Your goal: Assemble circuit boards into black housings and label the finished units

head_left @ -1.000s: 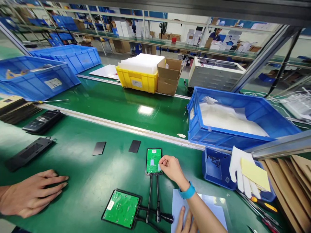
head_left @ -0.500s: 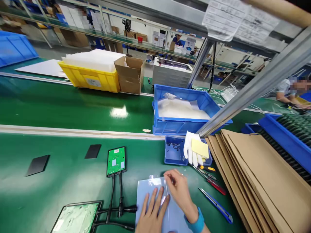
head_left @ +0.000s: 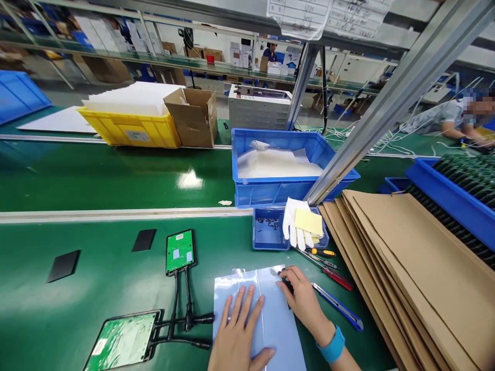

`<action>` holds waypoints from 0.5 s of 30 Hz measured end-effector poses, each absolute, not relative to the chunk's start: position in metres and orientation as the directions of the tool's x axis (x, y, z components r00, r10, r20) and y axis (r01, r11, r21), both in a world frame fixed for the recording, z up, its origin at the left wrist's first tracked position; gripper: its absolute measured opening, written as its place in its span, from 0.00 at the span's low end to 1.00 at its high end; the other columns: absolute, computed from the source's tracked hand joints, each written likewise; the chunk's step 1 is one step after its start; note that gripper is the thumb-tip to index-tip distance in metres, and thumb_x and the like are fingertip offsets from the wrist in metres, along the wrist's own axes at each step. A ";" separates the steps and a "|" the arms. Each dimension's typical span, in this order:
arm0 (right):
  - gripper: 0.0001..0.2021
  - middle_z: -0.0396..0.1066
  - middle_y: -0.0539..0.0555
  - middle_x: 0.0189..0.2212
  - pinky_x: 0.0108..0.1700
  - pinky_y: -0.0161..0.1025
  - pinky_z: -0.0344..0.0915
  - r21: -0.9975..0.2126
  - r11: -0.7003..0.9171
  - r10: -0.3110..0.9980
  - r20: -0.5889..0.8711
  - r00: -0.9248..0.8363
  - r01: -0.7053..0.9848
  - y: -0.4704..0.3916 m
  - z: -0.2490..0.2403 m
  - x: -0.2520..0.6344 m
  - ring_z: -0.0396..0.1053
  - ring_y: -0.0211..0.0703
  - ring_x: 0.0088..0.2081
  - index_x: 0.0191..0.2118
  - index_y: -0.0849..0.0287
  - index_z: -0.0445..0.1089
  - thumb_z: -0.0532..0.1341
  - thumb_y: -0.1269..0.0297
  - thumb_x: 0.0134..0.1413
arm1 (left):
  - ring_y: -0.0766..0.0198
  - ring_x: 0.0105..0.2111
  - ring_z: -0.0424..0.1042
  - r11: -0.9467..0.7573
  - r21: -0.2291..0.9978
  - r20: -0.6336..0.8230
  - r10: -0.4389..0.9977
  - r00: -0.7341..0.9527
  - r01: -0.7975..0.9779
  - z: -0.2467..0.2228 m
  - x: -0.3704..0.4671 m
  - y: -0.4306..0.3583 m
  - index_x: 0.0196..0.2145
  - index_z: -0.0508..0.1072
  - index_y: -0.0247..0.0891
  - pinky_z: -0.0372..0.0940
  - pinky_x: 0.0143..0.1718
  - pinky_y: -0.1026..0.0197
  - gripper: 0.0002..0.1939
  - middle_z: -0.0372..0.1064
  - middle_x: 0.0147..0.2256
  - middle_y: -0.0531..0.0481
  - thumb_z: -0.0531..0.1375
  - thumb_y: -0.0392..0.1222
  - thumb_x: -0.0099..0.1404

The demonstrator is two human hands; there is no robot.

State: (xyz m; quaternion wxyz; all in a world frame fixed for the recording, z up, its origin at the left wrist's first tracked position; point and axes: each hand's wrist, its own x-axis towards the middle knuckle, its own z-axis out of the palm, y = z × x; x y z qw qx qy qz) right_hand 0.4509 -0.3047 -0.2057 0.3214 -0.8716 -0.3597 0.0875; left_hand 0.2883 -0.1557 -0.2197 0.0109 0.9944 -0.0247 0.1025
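A glossy light-blue film sheet (head_left: 276,319) lies on the green bench, with a straight seam running down it. Flat on its left part rests my left hand (head_left: 240,330), fingers spread. At the sheet's top right corner my right hand (head_left: 303,296), with a blue wristband, has its thumb and fingers closed in a pinch on the edge; the fingertips partly hide it. Left of the sheet lie a small green circuit board (head_left: 180,252) in a black frame and a larger framed board (head_left: 126,337), both with black cables (head_left: 188,314).
A blue utility knife (head_left: 338,306) and red-handled tweezers (head_left: 336,278) lie right of my right hand. Behind are a small blue bin (head_left: 266,243) of screws and a white glove (head_left: 292,221). Cardboard sheets (head_left: 417,247) lean at right. Two black pads (head_left: 144,240) lie left.
My right hand has moved right along the sheet's top edge, from the seam to the corner. My left hand stays flat on the sheet. The camera view has shifted slightly.
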 end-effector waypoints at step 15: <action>0.16 0.71 0.52 0.27 0.34 0.38 0.70 -0.929 -0.353 0.256 0.015 0.967 0.108 -0.319 -0.186 0.468 0.71 0.43 0.29 0.37 0.58 0.68 0.62 0.49 0.52 | 0.43 0.63 0.51 -0.980 0.197 0.097 -0.024 0.995 -0.042 -0.222 0.286 -0.155 0.67 0.42 0.42 0.49 0.56 0.41 0.46 0.45 0.67 0.42 0.50 0.69 0.60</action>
